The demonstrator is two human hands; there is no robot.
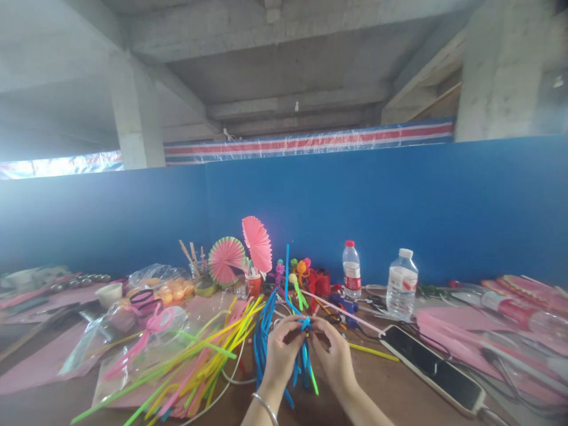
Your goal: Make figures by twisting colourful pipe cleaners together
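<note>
Both hands meet low in the centre of the head view. My left hand, with a bracelet at the wrist, pinches a small blue knotted piece of fuzzy stem from the left. From the right, my right hand pinches the same piece. One blue stem stands up above the fingers; whether it joins the held piece is unclear. More blue stems lie beside and behind my left hand. Just beyond the hands is a small light green and yellow figure. A green tip hangs between the wrists.
Yellow and green stems spread at the left, near pink scissors on plastic bags. Paper fans, two water bottles and colourful figures stand behind. A phone with cables lies at the right.
</note>
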